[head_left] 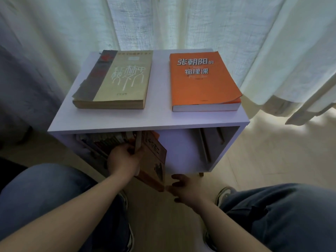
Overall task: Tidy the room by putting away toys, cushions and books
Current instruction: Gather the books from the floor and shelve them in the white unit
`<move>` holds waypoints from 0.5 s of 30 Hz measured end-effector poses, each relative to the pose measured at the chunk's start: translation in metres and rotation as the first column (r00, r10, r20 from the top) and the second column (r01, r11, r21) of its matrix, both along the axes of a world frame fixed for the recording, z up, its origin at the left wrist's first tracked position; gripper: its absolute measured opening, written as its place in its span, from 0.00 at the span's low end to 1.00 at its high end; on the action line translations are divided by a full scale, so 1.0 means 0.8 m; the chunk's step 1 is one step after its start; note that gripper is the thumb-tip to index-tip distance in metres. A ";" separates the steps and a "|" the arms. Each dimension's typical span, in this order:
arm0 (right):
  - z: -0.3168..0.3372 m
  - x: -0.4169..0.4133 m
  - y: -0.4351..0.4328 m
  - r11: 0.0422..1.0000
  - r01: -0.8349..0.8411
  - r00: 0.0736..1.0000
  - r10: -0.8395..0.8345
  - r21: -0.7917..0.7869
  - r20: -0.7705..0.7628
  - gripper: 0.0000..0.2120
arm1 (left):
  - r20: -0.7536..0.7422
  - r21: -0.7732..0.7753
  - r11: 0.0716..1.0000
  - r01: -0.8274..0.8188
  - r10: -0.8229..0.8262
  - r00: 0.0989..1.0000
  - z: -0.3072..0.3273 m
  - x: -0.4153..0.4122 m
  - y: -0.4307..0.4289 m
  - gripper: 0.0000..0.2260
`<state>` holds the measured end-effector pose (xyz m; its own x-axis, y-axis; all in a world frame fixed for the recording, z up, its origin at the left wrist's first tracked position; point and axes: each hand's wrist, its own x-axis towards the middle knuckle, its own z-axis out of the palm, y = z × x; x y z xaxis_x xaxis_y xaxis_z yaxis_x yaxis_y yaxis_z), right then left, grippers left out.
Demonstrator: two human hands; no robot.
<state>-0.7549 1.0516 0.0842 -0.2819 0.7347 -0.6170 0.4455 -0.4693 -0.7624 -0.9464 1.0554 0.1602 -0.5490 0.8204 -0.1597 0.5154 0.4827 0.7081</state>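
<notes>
Right hand [183, 190] hangs open, fingers loosely spread, just beside the near lower corner of the brown paperback [154, 157]; whether it touches is unclear. Left hand [125, 159] grips that book, fingers curled round its upper edge. The book stands on edge at the mouth of the white cabinet's [145, 120] lower compartment, tilted, its long axis running from the near corner up and back into the opening, cover facing right. It looks light and slightly floppy, so a hold close to the spine should stop it bowing. A row of books [103, 142] fills the compartment's left side. On top lie a tan book [116, 79] and an orange book [201, 79], flat and apart.
</notes>
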 end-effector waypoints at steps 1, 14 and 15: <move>-0.007 -0.009 0.000 0.995 0.047 0.997 -0.052 -0.085 -0.055 0.27 | -0.012 0.004 1.000 -0.009 0.009 1.000 -0.003 0.000 0.003 0.11; -0.081 -0.063 0.028 0.799 0.302 0.762 -0.530 -0.520 -0.372 0.06 | 0.003 0.063 0.998 -0.023 0.023 1.000 -0.025 -0.005 0.023 0.08; -0.086 -0.063 0.030 0.802 0.304 0.762 -0.528 -0.514 -0.374 0.04 | 0.018 0.058 0.998 -0.019 0.018 1.000 -0.027 -0.005 0.023 0.07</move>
<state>-0.8051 1.0753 0.0155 -0.3441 0.5669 -0.7485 -0.2390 -0.8238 -0.5141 -0.9503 1.0734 0.1385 -0.5615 0.8185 -0.1214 0.4944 0.4495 0.7440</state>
